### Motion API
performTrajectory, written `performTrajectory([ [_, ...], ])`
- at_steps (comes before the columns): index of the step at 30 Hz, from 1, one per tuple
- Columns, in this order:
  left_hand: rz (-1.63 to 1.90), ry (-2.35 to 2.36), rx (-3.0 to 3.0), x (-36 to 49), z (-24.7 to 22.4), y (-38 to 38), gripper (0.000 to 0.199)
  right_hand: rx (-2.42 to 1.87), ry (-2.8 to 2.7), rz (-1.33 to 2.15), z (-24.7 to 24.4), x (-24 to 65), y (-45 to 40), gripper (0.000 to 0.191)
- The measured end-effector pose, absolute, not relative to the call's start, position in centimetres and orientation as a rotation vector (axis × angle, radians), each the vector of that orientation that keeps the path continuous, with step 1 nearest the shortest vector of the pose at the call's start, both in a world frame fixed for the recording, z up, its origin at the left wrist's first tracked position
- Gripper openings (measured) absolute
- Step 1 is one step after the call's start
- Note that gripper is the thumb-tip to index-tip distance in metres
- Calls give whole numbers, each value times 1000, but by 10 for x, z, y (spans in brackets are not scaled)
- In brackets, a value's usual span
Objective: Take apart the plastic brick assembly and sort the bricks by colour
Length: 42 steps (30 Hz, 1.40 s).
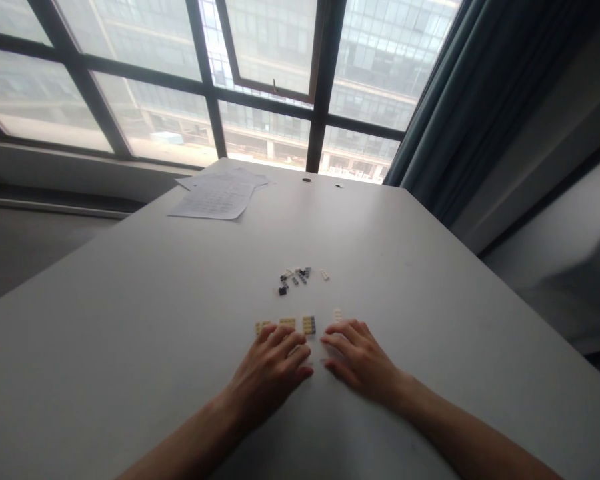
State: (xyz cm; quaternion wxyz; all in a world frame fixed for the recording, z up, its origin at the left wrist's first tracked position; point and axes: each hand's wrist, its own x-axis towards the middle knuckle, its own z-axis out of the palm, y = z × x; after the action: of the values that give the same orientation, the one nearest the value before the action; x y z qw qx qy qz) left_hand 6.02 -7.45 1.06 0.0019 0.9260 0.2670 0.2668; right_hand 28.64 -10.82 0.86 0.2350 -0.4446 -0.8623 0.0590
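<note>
My left hand (279,363) hovers over or rests on the white table, its curved fingers apart. Just beyond its fingertips sit small tan toy building bricks: one piece (263,327) partly covered by the fingers, a middle piece (287,323), and a tan-and-grey piece (309,325). Facing it, my right hand (361,357) has its fingers bent and its thumb apart from the forefinger. A white studded brick (337,314) lies past its fingertips. Faint pale edges show between the two thumbs; what they belong to is unclear. Neither hand visibly grips anything.
Farther up the table (405,280) lies a loose cluster of small black, grey and white bricks (296,280), with a white brick (325,274) to its right. Printed sheets (215,197) lie at the far left. Windows (265,133) and a dark curtain (440,100) stand behind.
</note>
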Motion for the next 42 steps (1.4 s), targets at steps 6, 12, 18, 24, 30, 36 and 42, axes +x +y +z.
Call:
performTrajectory([
  [6, 812, 700, 2913, 58, 13, -76, 11, -1042, -2407, 131, 13, 288, -110, 14],
  [12, 776, 716, 2913, 59, 10, -77, 16, -1045, -2436, 116, 13, 283, -110, 16],
  [18, 851, 720, 2886, 60, 8, -77, 15, -1012, -2407, 45, 9, 283, -109, 12],
  [24, 869, 732, 2868, 59, 6, -78, 15, -1016, -2413, 39, 6, 283, -109, 14],
  [30, 854, 712, 2870, 59, 9, -77, 16, -1021, -2410, 48, 7, 283, -109, 14],
  [36, 836, 704, 2876, 59, 8, -77, 16, -1024, -2416, 59, 7, 282, -109, 15],
  [42, 971, 782, 2881, 55, 11, -74, 22, -1060, -2355, 14, 9, 285, -110, 20],
])
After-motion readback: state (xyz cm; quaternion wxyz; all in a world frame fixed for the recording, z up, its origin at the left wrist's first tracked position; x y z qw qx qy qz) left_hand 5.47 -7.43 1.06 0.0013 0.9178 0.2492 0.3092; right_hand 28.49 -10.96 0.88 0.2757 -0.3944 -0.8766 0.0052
